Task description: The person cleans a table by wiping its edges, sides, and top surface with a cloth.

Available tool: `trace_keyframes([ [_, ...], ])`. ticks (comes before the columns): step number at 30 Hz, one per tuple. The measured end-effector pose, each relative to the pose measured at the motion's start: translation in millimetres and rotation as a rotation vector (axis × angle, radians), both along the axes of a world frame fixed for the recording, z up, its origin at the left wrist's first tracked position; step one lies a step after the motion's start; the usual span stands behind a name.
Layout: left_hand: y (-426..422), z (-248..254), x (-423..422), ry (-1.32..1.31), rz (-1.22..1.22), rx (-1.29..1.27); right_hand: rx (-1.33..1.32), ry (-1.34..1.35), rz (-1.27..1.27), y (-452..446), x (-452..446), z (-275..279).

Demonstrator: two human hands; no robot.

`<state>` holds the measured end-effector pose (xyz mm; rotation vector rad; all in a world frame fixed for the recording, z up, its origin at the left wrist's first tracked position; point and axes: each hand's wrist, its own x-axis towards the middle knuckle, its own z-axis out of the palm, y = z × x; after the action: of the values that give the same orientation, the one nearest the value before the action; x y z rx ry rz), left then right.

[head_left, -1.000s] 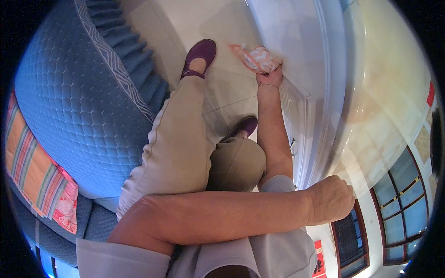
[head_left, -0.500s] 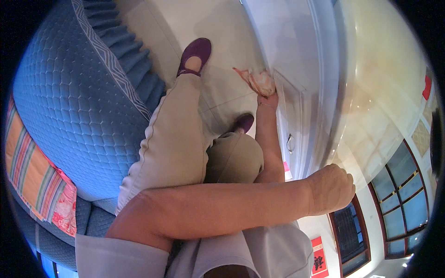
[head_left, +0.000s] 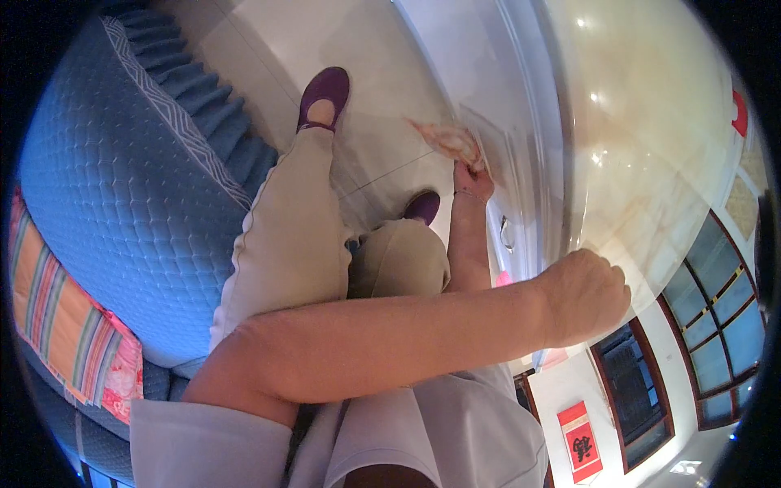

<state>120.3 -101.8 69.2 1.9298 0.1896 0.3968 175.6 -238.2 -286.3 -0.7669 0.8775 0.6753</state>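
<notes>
My right hand [head_left: 474,180] reaches down beside a white cabinet [head_left: 521,163], with fingers closed on a white and orange-red cloth [head_left: 457,145]. The cloth is smeared by motion and hangs out from the fingers at the cabinet's front, low over the floor. I cannot tell whether it touches the panel. My left arm crosses in front of me, and my left hand [head_left: 584,297] is curled into a fist at the edge of the pale marbled top [head_left: 651,163]. Nothing shows in that fist; its palm side is hidden.
A blue quilted sofa cover [head_left: 130,187] with a ruffled edge lies to the left, with a striped cloth [head_left: 57,309] below it. My purple shoes [head_left: 327,91] stand on the tiled floor [head_left: 382,106]. A metal handle [head_left: 507,233] sticks out of the cabinet. A red hanging [head_left: 579,443] is on the wall.
The view has shifted slightly. My right hand still grips the cloth, which now looks more stretched out and blurred along the cabinet front. My left fist stays at the marbled top.
</notes>
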Motion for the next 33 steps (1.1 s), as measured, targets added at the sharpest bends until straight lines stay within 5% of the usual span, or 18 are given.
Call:
trace_keyframes([
  [4,3.5,-4.5,2.9,-0.002,0.045,0.040,-0.133,0.054,-0.070,58.1,-13.6,61.6],
  [7,18.4,-9.1,4.7,-0.017,0.047,0.107,0.231,0.171,-0.055,75.7,-20.4,98.1],
  [9,24.0,-16.9,9.9,-0.102,0.138,0.195,-0.052,-0.051,0.035,73.7,-26.8,116.3],
  [12,31.5,-20.3,22.1,-0.155,0.290,0.297,-0.089,-0.134,0.024,35.8,-24.4,109.9],
  [16,37.9,-35.8,38.2,-0.135,0.307,0.332,0.073,-0.148,-0.007,-49.2,-12.0,75.0],
  [19,40.3,-35.7,43.1,-0.240,0.352,0.361,0.625,-0.135,-0.013,-109.1,-6.1,62.0],
  [21,40.1,-37.4,44.1,-0.301,0.364,0.323,0.086,-0.199,-0.002,-129.0,-8.1,66.6],
  [25,39.5,-38.2,44.9,-0.319,0.362,0.333,-0.298,-0.285,-0.045,-156.2,-6.7,73.7],
  [28,38.5,-37.6,43.8,-0.360,0.368,0.334,0.874,-0.401,0.189,-289.8,33.0,5.5],
  [29,38.2,-36.5,43.5,-0.360,0.375,0.317,0.259,-0.328,-0.018,-282.1,36.0,28.9],
  [31,38.9,-35.5,43.4,-0.365,0.390,0.297,-0.357,-0.244,-0.214,-267.3,40.8,82.6],
  [33,39.4,-38.2,44.7,-0.416,0.399,0.299,-0.227,-0.252,-0.174,-264.0,42.2,104.7],
])
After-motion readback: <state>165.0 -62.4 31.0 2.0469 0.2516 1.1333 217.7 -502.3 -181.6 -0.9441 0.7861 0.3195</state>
